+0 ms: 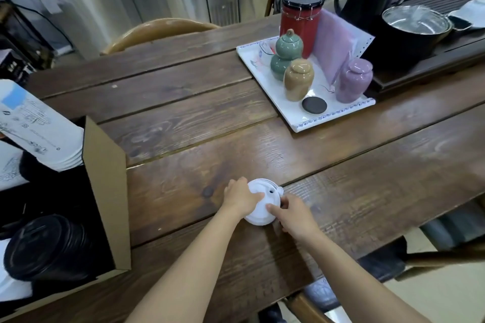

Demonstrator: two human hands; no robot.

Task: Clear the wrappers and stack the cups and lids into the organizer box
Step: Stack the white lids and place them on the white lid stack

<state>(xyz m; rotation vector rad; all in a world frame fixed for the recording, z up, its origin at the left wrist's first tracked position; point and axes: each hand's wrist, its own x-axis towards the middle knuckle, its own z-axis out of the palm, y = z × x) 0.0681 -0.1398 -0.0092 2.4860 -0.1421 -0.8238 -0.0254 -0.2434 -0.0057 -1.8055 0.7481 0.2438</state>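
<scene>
A small stack of white plastic lids rests on the wooden table near its front edge. My left hand lies over the stack's left side, fingers curled around its rim. Against its right side, my right hand pinches the rim with thumb and fingers. The cardboard organizer box stands open at the left. Inside it lie a stack of white printed paper cups on its side and a stack of black lids.
A white tray at the back right carries several ceramic jars, a red canister and a dark coaster. Behind it sits a dark tea tray with a kettle and a steel pot. Chairs stand at the far side and at the right.
</scene>
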